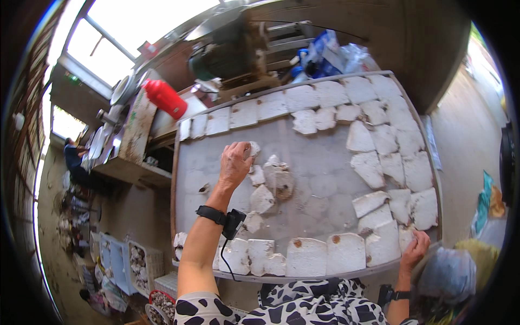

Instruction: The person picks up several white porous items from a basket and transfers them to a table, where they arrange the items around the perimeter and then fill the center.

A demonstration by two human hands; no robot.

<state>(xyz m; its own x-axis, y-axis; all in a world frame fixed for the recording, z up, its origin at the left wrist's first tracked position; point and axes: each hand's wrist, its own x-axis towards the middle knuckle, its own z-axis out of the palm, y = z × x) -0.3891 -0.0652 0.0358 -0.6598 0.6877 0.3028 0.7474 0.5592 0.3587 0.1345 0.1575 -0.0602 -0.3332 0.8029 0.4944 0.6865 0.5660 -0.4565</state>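
My left hand (235,162) reaches over the left half of a framed tray table (317,154), with its fingers closed around a small white chunk (254,149). Just right of it is a loose cluster of rough white pieces, among them a stacked piece with a brown spot (283,185) and a flat chunk (262,199). At the near right corner, my right hand (415,248) has curled fingers against a white slab (406,237); whether it grips the slab is unclear. White slabs with brown-flecked edges line the far side (272,105), right side (418,170) and near side (306,256).
A red thermos flask (166,98) stands beyond the far left corner, near a dirty motor-like machine (223,57). Blue plastic bags (321,53) lie behind the table. Crates of white chunks (139,264) are at lower left. A person (77,158) works farther left. Filled bags (449,272) sit at lower right.
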